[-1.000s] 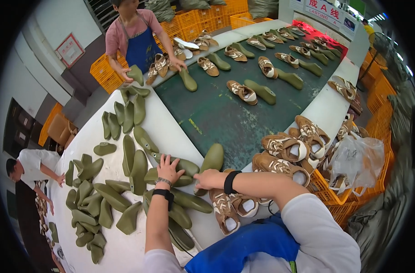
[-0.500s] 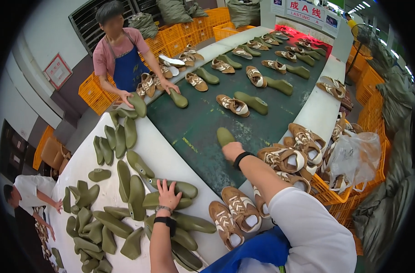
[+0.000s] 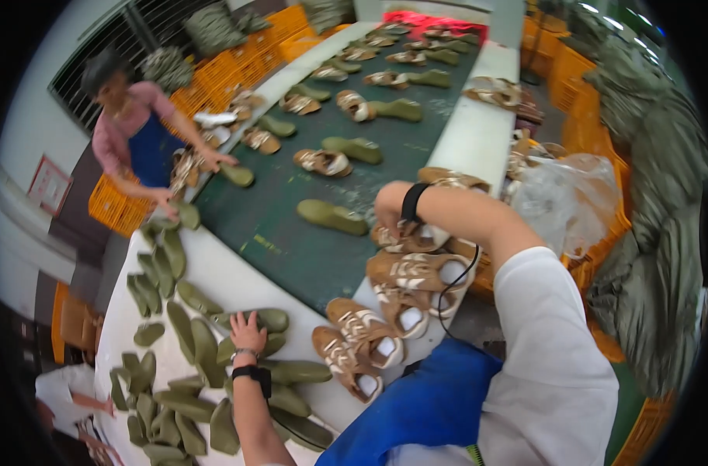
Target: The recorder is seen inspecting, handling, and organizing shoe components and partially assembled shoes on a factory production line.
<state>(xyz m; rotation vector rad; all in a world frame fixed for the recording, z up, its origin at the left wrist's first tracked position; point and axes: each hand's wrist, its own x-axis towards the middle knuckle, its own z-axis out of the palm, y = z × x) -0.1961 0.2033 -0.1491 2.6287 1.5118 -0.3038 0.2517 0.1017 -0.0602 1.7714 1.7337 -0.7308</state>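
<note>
My left hand (image 3: 248,335), fingers spread, rests on the green shoe lasts (image 3: 270,319) lying on the white table at the lower left. Bent at the wrist, my right hand (image 3: 391,208) has its fingers curled down onto a brown and white sneaker (image 3: 425,238) at the belt's right edge; the fingertips are partly hidden. A single green last (image 3: 332,217) lies on the dark green conveyor belt (image 3: 245,225), left of my right hand. Nearer to me, more sneakers (image 3: 367,330) stand along the white ledge with white stuffing inside.
Across the belt at the left, a person in a blue apron (image 3: 152,149) has both hands on green lasts. Another person's white sleeve (image 3: 65,392) shows at lower left. Sneakers and lasts line the belt farther up. Orange crates (image 3: 607,256) and a clear plastic bag (image 3: 563,198) stand right.
My right hand has let go of the green last on the belt and moved right to a sneaker. My left hand stays on the lasts. The whole view has shifted.
</note>
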